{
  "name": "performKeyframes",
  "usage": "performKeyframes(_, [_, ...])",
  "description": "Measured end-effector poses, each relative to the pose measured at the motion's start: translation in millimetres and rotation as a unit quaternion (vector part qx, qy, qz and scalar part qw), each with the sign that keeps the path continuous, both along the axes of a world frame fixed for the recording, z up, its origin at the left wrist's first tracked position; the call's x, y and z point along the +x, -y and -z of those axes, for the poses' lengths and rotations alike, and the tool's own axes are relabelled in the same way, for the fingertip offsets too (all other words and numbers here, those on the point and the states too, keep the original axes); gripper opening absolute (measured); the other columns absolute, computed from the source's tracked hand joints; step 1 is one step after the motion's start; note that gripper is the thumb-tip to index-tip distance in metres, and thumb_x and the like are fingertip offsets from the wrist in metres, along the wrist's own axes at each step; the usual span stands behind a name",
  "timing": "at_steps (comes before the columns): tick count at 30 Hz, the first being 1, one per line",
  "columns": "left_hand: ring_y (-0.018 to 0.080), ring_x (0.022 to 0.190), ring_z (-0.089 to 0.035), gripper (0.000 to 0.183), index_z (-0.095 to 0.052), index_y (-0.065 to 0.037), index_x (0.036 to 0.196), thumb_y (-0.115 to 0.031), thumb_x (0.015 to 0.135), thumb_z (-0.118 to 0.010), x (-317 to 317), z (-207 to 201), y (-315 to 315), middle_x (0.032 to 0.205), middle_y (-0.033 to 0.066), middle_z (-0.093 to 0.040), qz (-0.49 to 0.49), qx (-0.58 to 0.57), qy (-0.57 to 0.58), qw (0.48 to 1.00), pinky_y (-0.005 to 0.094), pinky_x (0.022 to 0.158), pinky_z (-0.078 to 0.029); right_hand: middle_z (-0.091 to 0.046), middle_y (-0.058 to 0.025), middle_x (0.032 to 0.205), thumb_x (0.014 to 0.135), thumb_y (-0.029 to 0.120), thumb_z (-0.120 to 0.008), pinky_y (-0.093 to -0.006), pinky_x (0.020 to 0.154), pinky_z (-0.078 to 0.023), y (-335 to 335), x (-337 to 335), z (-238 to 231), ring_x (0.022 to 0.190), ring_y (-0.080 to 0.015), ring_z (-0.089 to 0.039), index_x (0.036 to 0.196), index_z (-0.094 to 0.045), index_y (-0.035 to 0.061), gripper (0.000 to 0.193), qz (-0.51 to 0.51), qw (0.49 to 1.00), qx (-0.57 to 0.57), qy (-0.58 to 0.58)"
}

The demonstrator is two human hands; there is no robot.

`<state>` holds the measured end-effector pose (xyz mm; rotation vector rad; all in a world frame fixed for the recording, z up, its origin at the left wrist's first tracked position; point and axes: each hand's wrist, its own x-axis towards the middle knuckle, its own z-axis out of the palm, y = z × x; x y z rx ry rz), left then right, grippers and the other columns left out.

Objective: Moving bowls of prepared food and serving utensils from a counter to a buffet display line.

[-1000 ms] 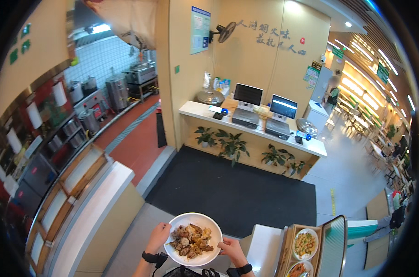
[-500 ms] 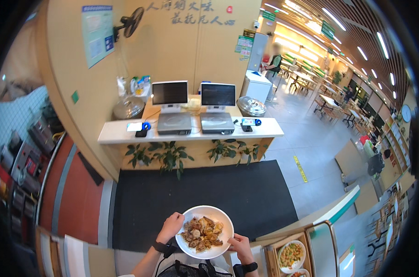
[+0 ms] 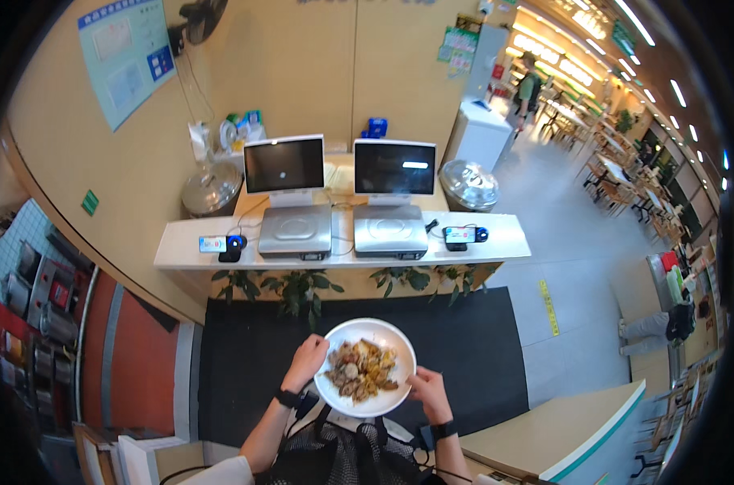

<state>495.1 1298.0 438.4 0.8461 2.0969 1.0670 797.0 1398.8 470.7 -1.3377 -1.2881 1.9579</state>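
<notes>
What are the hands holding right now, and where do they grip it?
A white plate of food, held by its rim: left hand on the left edge, right hand on the right.

two dark screens [image 3: 284, 164] on counter | blue-white poster [image 3: 127, 51] upper-left wall

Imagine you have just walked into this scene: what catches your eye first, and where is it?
First, the white plate heaped with brown and yellow food, low in the middle, held at its rims by the left hand and the right hand. Beyond it, two dark screens stand over metal scales on the pale counter.
</notes>
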Motion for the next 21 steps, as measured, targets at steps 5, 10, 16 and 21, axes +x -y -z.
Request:
performKeyframes(5, [0.0404, 0.102, -0.066, 0.039, -0.065, 0.001, 0.107, -0.031, 0.093, -0.049, -42.7, 13.5, -94.2, 0.104, 0.0241, -0.070, 0.005, 0.007, 0.066, 0.998, 0.0455, 0.088, -0.050, -0.072, -0.0046, 0.092, 0.086, 0.005, -0.059, -0.0261, 0.067, -0.058, -89.3, -46.0, 2.4, 0.078, -0.0121, -0.069, 0.105, -0.071, -0.0021, 0.023, 0.003, 1.000, 0.001, 0.024])
performKeyframes(10, [0.0425, 0.103, -0.063, 0.039, -0.064, 0.002, 0.106, -0.032, 0.093, -0.050, -78.5, 47.0, -199.0, 0.105, 0.0248, -0.068, 0.041, 0.027, 0.054, 0.997, 0.0473, 0.090, -0.049, -0.072, -0.0046, 0.095, 0.089, 0.007, -0.057, -0.0247, 0.066, -0.056, -161.8, -79.2, 29.5, 0.079, -0.0123, -0.070, 0.111, -0.070, 0.0003, 0.027, 0.035, 0.997, 0.004, 0.063])
performKeyframes(16, [0.0419, 0.107, -0.062, 0.047, -0.061, 0.005, 0.113, -0.034, 0.089, -0.052, -99.2, 65.9, -290.7, 0.110, 0.0262, -0.065, 0.066, -0.015, 0.064, 0.996, 0.0470, 0.094, -0.048, -0.073, -0.0032, 0.094, 0.088, 0.007, -0.059, -0.0238, 0.063, -0.056, -243.3, -99.4, 51.7, 0.079, -0.0106, -0.070, 0.116, -0.071, 0.0014, 0.031, 0.067, 0.995, -0.028, 0.075])
performKeyframes(21, [0.0364, 0.105, -0.064, 0.047, -0.059, 0.010, 0.115, -0.028, 0.087, -0.055, -121.6, 68.7, -347.2, 0.111, 0.0255, -0.067, 0.007, -0.037, 0.156, 0.987, 0.0418, 0.092, -0.048, -0.072, -0.0052, 0.100, 0.089, 0.009, -0.057, -0.0279, 0.069, -0.058, -309.6, -132.2, 81.5, 0.085, -0.0152, -0.072, 0.118, -0.069, 0.0028, 0.032, 0.040, 0.996, -0.032, 0.075])
